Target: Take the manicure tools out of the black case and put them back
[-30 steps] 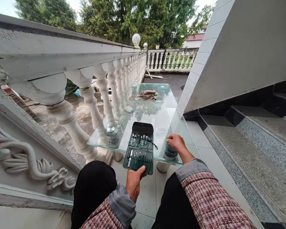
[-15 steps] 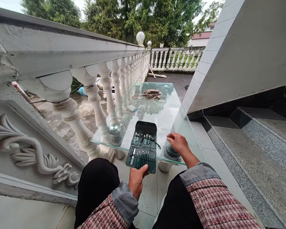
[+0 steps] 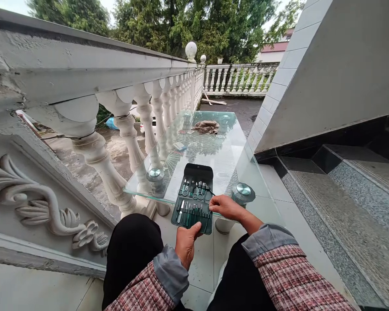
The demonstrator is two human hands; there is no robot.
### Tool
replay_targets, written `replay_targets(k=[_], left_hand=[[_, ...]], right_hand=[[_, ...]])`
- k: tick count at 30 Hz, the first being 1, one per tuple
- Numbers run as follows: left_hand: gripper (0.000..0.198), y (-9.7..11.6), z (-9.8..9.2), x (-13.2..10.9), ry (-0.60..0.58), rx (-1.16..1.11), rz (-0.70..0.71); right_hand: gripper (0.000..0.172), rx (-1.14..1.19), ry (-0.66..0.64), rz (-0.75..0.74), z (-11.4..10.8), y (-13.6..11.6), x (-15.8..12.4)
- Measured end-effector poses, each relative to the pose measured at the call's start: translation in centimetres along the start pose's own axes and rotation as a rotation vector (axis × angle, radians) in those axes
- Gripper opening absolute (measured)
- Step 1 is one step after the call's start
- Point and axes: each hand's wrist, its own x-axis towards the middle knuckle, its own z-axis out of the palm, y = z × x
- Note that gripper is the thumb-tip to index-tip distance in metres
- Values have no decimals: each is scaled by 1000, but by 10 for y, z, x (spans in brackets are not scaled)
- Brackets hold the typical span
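Observation:
An unfolded dark green manicure kit case [image 3: 197,172] is tilted over the near edge of the glass table. My left hand [image 3: 185,244] grips its bottom edge, thumb on top. Small scissors [image 3: 200,192] and nail clippers sit in the upper row. A nail file [image 3: 180,211] and several slim tools stand in the loops of the lower row. My right hand [image 3: 227,207] is at the case's right edge, its fingers pinched together by the rightmost slim tools. Those fingers hide what is between them.
The glass table [image 3: 233,149] stretches ahead, with a crumpled brown cloth [image 3: 205,127] and a small blue-and-white packet [image 3: 179,146] on it. A white balustrade [image 3: 139,134] runs along the left. Stone steps [image 3: 337,207] rise at the right.
My right hand has moved left from above the table's right leg to the right edge of the kit. The left hand and the case have barely moved.

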Motion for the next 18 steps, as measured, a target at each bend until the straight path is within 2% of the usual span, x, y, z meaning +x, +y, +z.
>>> replay_targets(k=[5,9,15,18], left_hand=[[63,2,1,0,-5,9,4],[58,3,2,-1,-27,11,13],[55,1,-1,0,-6,39,3],[55,0,-1,0,-4,22,0]], right_hand=[[9,-51,63,10,-3,3,1],[13,-77,173,69,-20,16,2],[17,-164,362,284,-53,47,-2],[16,-225,395,381,-60,56,-8]])
